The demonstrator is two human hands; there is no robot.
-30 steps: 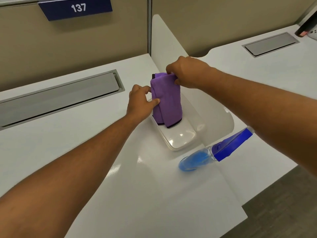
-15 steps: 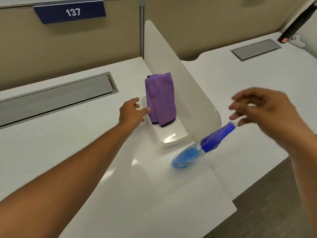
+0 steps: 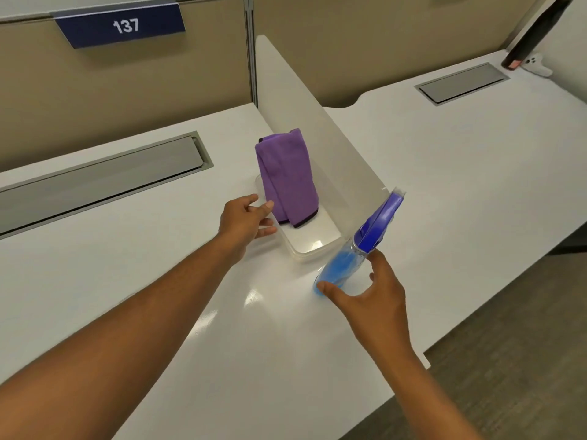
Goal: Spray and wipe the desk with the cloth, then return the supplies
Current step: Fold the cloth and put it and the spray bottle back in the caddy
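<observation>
Glossy white desk [image 3: 158,281], fuzzy cloth [image 3: 287,176]

The right hand [image 3: 371,296] covers the lower edge of the spray bottle [image 3: 341,265], so whether thumb and fingers touch the bottle or only bracket it cannot be told. The left hand [image 3: 246,219] hides part of the near-left wall of the clear tray [image 3: 313,246]; contact there is unclear. The folded purple cloth [image 3: 287,176] conceals the tray's far end. Both forearms run off the bottom edge. A dark object [image 3: 533,33] at the top right is cut by the frame, and the small white item [image 3: 538,65] beside it is too small to identify.
</observation>
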